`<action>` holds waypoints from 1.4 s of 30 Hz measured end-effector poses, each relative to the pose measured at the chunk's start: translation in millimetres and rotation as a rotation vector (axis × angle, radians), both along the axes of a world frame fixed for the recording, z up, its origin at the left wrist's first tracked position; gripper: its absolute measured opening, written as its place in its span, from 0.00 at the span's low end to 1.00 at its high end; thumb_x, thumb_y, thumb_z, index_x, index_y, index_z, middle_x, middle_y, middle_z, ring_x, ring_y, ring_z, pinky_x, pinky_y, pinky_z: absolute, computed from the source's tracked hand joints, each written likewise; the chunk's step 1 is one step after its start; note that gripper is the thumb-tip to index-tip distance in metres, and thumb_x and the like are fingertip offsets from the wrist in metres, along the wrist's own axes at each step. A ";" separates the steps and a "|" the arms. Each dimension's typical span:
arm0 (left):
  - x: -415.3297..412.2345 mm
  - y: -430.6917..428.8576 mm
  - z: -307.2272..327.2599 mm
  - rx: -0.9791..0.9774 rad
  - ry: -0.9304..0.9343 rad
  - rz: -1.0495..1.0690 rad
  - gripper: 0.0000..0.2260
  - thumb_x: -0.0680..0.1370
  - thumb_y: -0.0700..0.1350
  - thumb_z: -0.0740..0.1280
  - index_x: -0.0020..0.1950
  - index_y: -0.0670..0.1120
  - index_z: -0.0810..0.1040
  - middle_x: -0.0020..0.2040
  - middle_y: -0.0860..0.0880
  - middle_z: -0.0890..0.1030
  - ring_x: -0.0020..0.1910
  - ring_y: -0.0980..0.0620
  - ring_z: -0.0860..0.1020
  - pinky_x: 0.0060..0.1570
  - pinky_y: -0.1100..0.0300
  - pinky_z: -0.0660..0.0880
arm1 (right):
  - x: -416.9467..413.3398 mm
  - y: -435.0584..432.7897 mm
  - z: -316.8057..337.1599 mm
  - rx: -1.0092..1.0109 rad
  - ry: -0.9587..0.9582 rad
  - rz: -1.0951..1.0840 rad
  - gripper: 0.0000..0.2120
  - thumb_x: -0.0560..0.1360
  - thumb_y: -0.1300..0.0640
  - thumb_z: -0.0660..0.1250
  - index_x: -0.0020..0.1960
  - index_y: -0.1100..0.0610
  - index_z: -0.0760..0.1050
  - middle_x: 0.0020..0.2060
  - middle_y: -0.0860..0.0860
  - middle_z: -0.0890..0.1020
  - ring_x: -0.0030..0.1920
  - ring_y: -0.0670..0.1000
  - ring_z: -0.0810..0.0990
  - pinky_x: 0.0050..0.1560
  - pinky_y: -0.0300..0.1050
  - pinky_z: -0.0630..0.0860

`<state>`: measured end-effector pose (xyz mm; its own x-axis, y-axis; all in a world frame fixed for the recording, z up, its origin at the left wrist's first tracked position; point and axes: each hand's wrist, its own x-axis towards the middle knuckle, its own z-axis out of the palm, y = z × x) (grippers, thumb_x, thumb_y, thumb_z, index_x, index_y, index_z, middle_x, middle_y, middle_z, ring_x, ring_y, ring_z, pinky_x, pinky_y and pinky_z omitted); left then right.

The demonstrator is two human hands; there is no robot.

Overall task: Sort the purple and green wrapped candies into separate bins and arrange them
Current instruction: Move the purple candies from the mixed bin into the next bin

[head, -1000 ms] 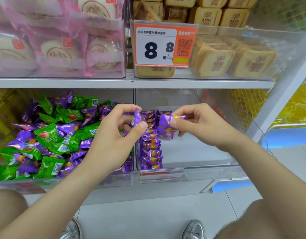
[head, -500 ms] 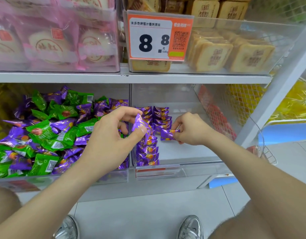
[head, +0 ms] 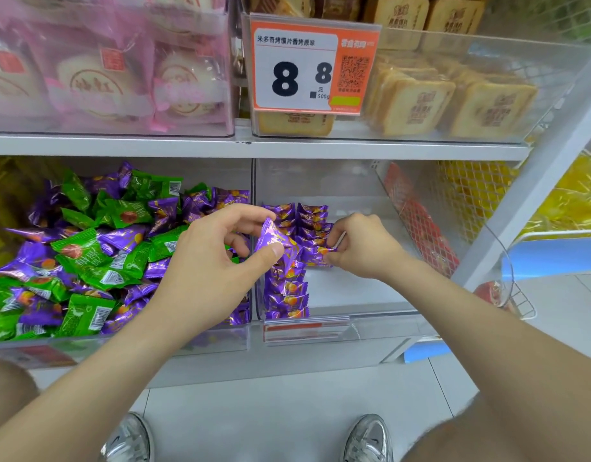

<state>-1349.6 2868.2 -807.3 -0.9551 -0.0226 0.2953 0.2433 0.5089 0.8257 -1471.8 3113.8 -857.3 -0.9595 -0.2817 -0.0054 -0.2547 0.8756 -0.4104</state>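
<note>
The left clear bin (head: 120, 345) holds a mixed heap of green candies (head: 84, 258) and purple candies (head: 120, 238). In the right clear bin (head: 370, 295), purple candies lie in two neat rows (head: 287, 288) along its left side. My left hand (head: 207, 271) pinches one purple candy (head: 270, 238) between thumb and fingers, just above the divider between the bins. Inside the right bin, my right hand (head: 360, 248) pinches another purple candy (head: 317, 253) at the front end of the second row.
A shelf edge (head: 254, 146) runs above the bins. Above it stand bins of pink-wrapped cakes (head: 104, 78) and tan biscuits (head: 420, 101), with a price tag (head: 310, 65). A wire basket (head: 507, 295) hangs at right. My shoes (head: 367, 438) stand on the tiled floor.
My right hand has lowered its purple candy from mid-air down onto the second row in the right bin. My left hand stays nearly still, holding its candy.
</note>
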 end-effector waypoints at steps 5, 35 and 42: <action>1.2 -1.0 1.7 0.016 -0.004 0.007 0.13 0.74 0.51 0.78 0.57 0.59 0.83 0.48 0.63 0.85 0.39 0.55 0.78 0.40 0.70 0.72 | 7.4 -1.2 13.1 0.033 0.062 -0.034 0.10 0.70 0.49 0.79 0.45 0.51 0.81 0.34 0.48 0.84 0.49 0.56 0.83 0.52 0.52 0.82; 7.2 14.3 -1.7 -0.121 0.024 0.086 0.03 0.77 0.50 0.73 0.46 0.59 0.85 0.55 0.57 0.75 0.54 0.61 0.75 0.53 0.68 0.71 | 30.3 16.2 24.6 0.043 -0.057 0.097 0.06 0.72 0.55 0.79 0.50 0.50 0.89 0.33 0.44 0.84 0.40 0.50 0.83 0.44 0.39 0.75; 2.6 9.5 -1.7 -0.119 -0.086 0.095 0.13 0.82 0.54 0.67 0.41 0.57 0.86 0.50 0.54 0.78 0.47 0.61 0.76 0.43 0.72 0.65 | 22.3 0.0 9.6 0.119 -0.035 0.096 0.06 0.71 0.59 0.78 0.48 0.54 0.86 0.34 0.43 0.79 0.45 0.52 0.83 0.54 0.47 0.80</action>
